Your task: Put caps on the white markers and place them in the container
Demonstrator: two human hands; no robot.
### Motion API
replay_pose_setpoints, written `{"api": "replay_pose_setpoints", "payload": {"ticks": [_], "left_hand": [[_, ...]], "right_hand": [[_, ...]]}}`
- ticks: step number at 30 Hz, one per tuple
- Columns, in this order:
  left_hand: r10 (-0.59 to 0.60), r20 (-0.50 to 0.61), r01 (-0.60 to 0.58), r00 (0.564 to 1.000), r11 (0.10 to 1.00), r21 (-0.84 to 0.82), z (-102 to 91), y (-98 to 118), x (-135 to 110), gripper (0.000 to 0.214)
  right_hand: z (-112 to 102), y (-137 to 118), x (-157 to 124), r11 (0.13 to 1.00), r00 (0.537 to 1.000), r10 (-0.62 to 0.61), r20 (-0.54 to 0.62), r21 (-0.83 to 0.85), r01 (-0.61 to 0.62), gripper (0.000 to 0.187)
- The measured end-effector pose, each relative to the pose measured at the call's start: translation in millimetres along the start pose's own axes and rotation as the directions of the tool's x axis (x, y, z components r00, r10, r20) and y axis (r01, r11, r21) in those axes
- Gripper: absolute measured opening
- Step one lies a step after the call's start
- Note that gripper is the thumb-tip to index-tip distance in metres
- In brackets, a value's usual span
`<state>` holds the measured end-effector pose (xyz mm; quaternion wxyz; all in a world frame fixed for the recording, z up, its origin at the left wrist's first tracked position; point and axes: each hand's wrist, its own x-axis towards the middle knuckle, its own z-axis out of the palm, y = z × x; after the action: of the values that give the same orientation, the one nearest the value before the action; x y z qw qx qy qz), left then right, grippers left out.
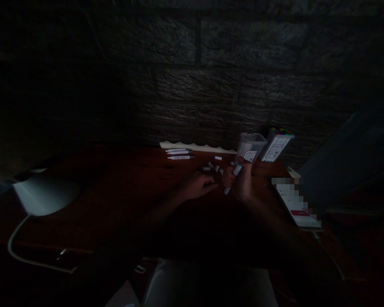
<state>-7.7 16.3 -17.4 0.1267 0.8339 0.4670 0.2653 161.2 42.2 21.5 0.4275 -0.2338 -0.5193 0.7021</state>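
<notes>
White shade of some sort, maybe a lamp, sits at the left of a really dark wooden table. Going right, a few white markers lie far back, just on the near side of a pale wavy-edged strip. The left hand is nearer, fingers loosely bent with a narrow gap, nothing in it that I can make out. Small white pieces, caps I'd guess, are scattered just past it. The right hand is closed around a white marker, held slanted above the table. Behind that is a clear bin, then a filled marker box, and a tablet nearer on the right. My read: the step is handling that one marker, and working its cap calls for a steady right grip plus a left-hand pinch.
</notes>
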Motion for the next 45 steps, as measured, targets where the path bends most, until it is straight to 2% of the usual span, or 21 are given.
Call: {"api": "replay_pose_setpoints", "payload": {"ticks": [9, 17, 21, 24, 27, 30, 32, 34, 35, 37, 39, 40, 42, 43, 45], "left_hand": [[-0.015, 0.021, 0.014, 1.000, 0.999, 0.046, 0.7, -0.8, 0.0, 0.025], [0.003, 0.024, -0.003, 1.000, 1.000, 0.015, -1.9, 2.1, -0.3, 0.026], [-0.023, 0.037, 0.021, 0.999, 0.999, 0.043, -3.9, 4.5, -0.8, 0.033], [-0.034, 0.031, 0.033, 0.999, 0.999, 0.040, -2.4, 3.7, -0.4, 0.027], [-0.047, 0.001, 0.047, 0.999, 0.996, -0.075, -0.2, 1.3, 0.8, 0.024], [-0.124, -0.105, 0.100, 0.987, 0.972, -0.213, -1.6, -2.7, 2.6, 0.026], [-0.208, -0.203, 0.144, 0.957, 0.946, -0.291, -6.0, -6.4, 4.1, 0.027], [-0.306, -0.287, 0.192, 0.908, 0.911, -0.365, -12.0, -10.5, 5.3, 0.029], [-0.355, -0.305, 0.216, 0.884, 0.888, -0.406, -14.8, -12.4, 5.6, 0.031], [-0.432, -0.298, 0.248, 0.851, 0.832, -0.497, -18.6, -15.0, 5.8, 0.037], [-0.452, -0.267, 0.247, 0.851, 0.794, -0.556, -19.6, -14.9, 5.4, 0.040], [-0.447, -0.261, 0.240, 0.856, 0.789, -0.565, -19.4, -13.7, 5.0, 0.040], [-0.425, -0.267, 0.224, 0.865, 0.802, -0.553, -18.5, -9.9, 4.5, 0.040], [-0.414, -0.268, 0.218, 0.870, 0.810, -0.545, -18.2, -7.8, 4.5, 0.041], [-0.404, -0.275, 0.200, 0.873, 0.809, -0.553, -18.8, -5.1, 4.9, 0.043]], "right_hand": [[-1.8, 2.2, 7.3, 0.997, 1.000, 0.009, -0.025, 0.074, -0.007, 0.066], [-5.1, -2.5, 9.5, 0.979, 0.988, -0.057, -0.146, 0.188, 0.084, 0.061], [-6.0, 3.3, 13.8, 0.972, 0.982, -0.108, -0.156, 0.192, 0.138, 0.061], [-10.4, 6.1, 15.7, 0.986, 0.969, -0.103, -0.226, 0.104, 0.130, 0.058], [-22.8, 0.9, 16.3, 0.990, 0.937, -0.135, -0.322, -0.089, 0.112, 0.052], [-42.4, -8.1, 17.2, 0.927, 0.874, -0.282, -0.397, -0.348, 0.141, 0.042], [-54.1, -11.1, 17.8, 0.857, 0.836, -0.384, -0.393, -0.489, 0.163, 0.034], [-59.5, -10.0, 17.8, 0.770, 0.828, -0.452, -0.332, -0.613, 0.174, 0.033], [-58.9, -8.0, 17.3, 0.722, 0.838, -0.465, -0.285, -0.670, 0.173, 0.032], [-52.0, -2.2, 15.1, 0.623, 0.889, -0.432, -0.153, -0.763, 0.171, 0.028], [-40.9, 4.3, 11.8, 0.550, 0.945, -0.327, 0.011, -0.811, 0.200, 0.027], [-35.4, 7.3, 10.1, 0.539, 0.961, -0.260, 0.097, -0.811, 0.228, 0.028], [-27.3, 11.9, 7.2, 0.576, 0.957, -0.157, 0.246, -0.764, 0.291, 0.028], [-25.0, 13.2, 6.2, 0.613, 0.948, -0.125, 0.294, -0.729, 0.307, 0.028], [-23.1, 13.4, 5.5, 0.696, 0.944, -0.107, 0.311, -0.655, 0.294, 0.026]]}}
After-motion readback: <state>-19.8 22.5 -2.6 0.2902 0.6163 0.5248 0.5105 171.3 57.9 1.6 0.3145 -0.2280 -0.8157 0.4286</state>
